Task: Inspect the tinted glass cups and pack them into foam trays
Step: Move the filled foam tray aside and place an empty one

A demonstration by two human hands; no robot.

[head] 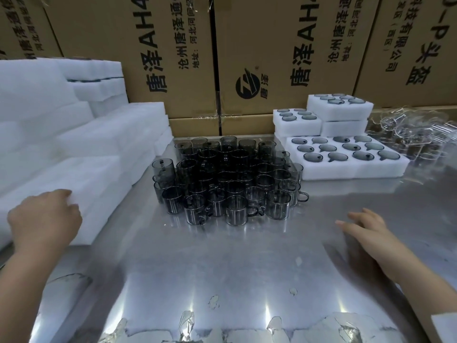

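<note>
Grip states: the left hand (44, 216) is laid on the front tray (103, 201), its fingers curled over the foam's upper edge so that the tray is held; the thumb is hidden. The right hand (366, 231) is shown with straight, spread fingers and nothing in it, low over the surface (222, 268); contact with the metal cannot be told.

The tinted cups (230, 179) are massed at the centre of the surface, crowded wall to wall, with handles turned every way. None is held. Packed cups are seen rim-up in the filled trays (346, 172) at the right rear, and clear glassware (415, 129) is heaped beyond them. Boxes (173, 58) close off the back.

The step in hand is judged to be the fetching of an empty tray.

Hazards:
- The front tray lies just beside the leftmost cups. If it is swung or dragged towards the centre, those cups may be struck, and because the cups touch, a knock could be passed along the group and rims chipped.
- Other foam slabs are banked behind and above the front tray; these may be dislodged onto the cups if it is pulled out sharply.
- Peeling film along the near edge of the surface may snag a sliding tray.
</note>
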